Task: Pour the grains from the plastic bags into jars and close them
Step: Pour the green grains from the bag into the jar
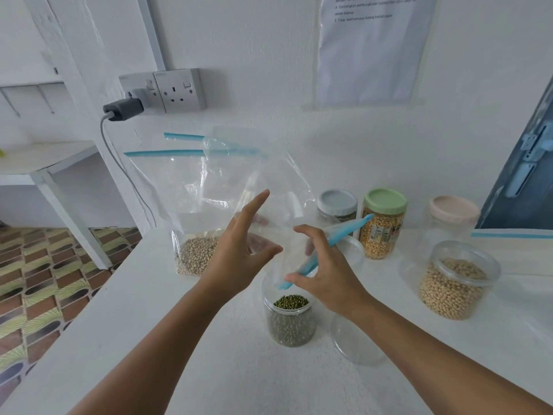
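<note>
An open clear jar of green mung beans (290, 319) stands on the white table (179, 339). Above its mouth hangs an empty clear plastic bag (287, 205), mouth down. My right hand (326, 277) pinches the bag's blue zip strip (344, 232). My left hand (242, 250) holds the bag's clear side, thumb in front and fingers behind the plastic. Behind my left hand stands a second zip bag (194, 253) with pale beans in its bottom. An empty clear jar (356, 342) sits right of the mung jar, partly hidden by my right arm.
At the right is an open jar of pale soybeans (452, 283). Behind stand a green-lidded corn jar (384, 226), a grey-lidded jar (336, 205) and a pink-lidded jar (453, 211). Wall socket with charger (124, 109) and cable at back left. The table's left edge drops to tiled floor.
</note>
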Demonstrator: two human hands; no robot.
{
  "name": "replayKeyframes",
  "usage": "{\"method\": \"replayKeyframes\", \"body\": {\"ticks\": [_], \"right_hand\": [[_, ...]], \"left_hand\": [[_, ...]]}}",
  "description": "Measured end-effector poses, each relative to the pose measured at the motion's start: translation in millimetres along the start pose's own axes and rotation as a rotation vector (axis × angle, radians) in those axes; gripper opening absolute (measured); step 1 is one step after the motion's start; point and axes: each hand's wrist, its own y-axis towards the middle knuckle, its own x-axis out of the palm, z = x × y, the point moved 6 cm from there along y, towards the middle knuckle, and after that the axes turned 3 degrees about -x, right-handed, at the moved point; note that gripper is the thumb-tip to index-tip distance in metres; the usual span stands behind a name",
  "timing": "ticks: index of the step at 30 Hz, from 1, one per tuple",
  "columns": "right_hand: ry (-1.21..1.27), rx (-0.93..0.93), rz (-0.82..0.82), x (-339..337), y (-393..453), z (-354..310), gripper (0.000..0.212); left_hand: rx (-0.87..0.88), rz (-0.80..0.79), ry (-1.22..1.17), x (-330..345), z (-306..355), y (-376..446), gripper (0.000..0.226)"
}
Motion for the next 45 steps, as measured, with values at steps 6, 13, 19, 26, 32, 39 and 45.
{"method": "replayKeyframes", "body": {"ticks": [6,13,19,26,32,39,45], "right_hand": [[0.049,-0.021,-0.037,2,2,2,0.073],[0.029,-0.005,-0.049,0,1,0,0.077],[0.021,-0.04,-0.068,0,0,-2,0.07],[0.054,-0.008,-0.051,0,0,5,0.065],[0.132,0.03,-0.066,-2,-1,-4,0.063],[0.307,0.075,0.055,-9,0,-7,0.043],[0.111,-0.044,0.032,-12,-6,-4,0.042]], "left_hand": [[-0.016,0.011,-0.024,-2,-4,2,0.1],[-0.02,0.007,-0.012,-1,-6,2,0.1],[-0.034,0.024,-0.052,-5,-10,2,0.1],[-0.12,0.052,-0.134,-11,-19,-1,0.104],[-0.108,0.053,-0.095,-10,-15,-2,0.103],[-0.167,0.143,-0.279,-27,-7,-7,0.086],[-0.282,0.368,-0.736,-86,-6,21,0.085]]}}
